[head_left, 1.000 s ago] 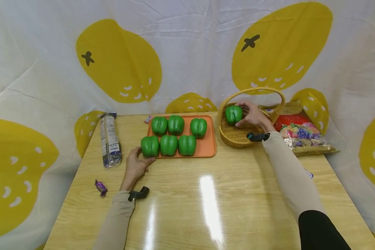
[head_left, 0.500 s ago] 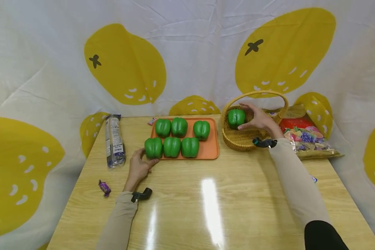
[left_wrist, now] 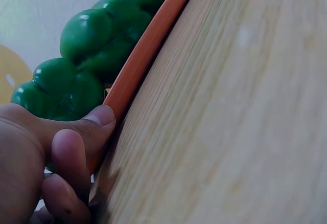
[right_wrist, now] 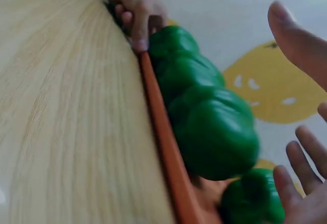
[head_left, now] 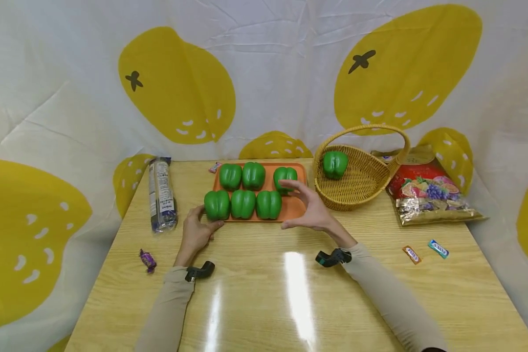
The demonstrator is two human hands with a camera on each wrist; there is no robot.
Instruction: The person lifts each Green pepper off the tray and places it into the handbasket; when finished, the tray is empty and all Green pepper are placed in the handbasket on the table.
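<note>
An orange tray (head_left: 292,209) carries several green bell peppers (head_left: 243,204) in two rows. At its front left corner my left hand (head_left: 195,235) pinches the rim; in the left wrist view the thumb presses on the orange edge (left_wrist: 148,47) with the other fingers curled below. Over the tray's right end reaches my right hand (head_left: 310,210), thumb and fingers spread wide and holding nothing. It is nearest the back right pepper (head_left: 283,174), which its fingers partly cover in the head view. One more pepper (head_left: 335,165) lies at the left inside the wicker basket (head_left: 352,193).
Right of the basket lies a red and gold candy bag (head_left: 431,186), with two small wrapped candies (head_left: 438,248) in front. A clear plastic package (head_left: 162,195) and a purple candy (head_left: 148,261) lie on the left. A patterned cloth (head_left: 273,73) hangs behind the table.
My right hand let go of the pepper in the basket, lifted out, and moved left to the tray's right end. The left hand keeps its hold on the tray corner.
</note>
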